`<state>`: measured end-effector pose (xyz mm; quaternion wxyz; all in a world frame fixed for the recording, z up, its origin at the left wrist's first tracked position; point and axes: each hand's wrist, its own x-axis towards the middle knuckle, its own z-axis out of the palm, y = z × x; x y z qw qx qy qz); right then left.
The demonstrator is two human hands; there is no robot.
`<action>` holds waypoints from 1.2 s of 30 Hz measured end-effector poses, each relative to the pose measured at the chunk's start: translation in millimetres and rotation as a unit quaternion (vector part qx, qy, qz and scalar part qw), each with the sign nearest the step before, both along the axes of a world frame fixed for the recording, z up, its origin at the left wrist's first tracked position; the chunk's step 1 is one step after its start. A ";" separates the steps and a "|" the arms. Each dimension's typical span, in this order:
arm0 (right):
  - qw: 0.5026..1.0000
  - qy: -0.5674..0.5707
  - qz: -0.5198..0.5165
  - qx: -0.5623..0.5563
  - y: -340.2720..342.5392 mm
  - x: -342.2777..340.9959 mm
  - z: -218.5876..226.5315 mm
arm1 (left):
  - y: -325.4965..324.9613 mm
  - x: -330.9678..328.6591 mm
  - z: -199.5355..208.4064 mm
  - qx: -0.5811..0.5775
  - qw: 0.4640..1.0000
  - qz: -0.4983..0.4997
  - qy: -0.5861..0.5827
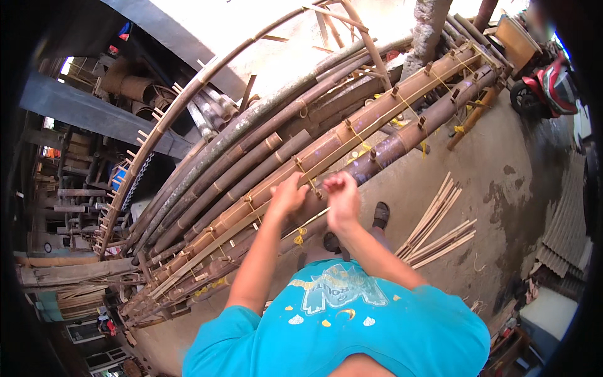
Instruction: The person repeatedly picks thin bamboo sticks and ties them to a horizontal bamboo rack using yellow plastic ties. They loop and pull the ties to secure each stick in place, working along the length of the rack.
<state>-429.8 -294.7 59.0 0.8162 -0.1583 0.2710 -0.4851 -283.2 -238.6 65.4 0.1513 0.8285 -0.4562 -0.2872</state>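
Observation:
Two long brown bamboo poles lie side by side in front of me, a far pole [326, 146] and a near pole [392, 148]. Short wooden pegs [422, 121] stick up from them, and thin yellow string [357, 133] runs across between the poles. My left hand [290, 193] is over the poles, fingers bent and closed beside a peg and a stretch of string. Just to its right, my right hand [342, 198] is raised with its fingers curled in. Whatever either hand pinches is too small or blurred to make out.
Several more bamboo poles [235, 157] are stacked beyond. A curved pole with pegs [157, 129] arches at the left. Split bamboo strips [436, 217] lie on the concrete floor at right, near my sandalled foot [381, 215]. A red motorbike [553, 88] stands far right.

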 end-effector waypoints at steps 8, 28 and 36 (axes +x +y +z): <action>0.461 0.567 0.177 -0.659 -100.5 123.4 21.4 | -13.5 -12.0 -5.5 -0.153 0.984 0.056 -0.071; 0.623 0.313 0.411 -0.587 -8.0 -58.5 -0.6 | -109.3 70.1 1.8 -0.321 0.918 0.182 0.144; 0.447 0.537 0.243 -0.673 38.2 -43.9 -20.8 | -91.2 124.2 -49.4 -0.181 0.977 0.064 -0.094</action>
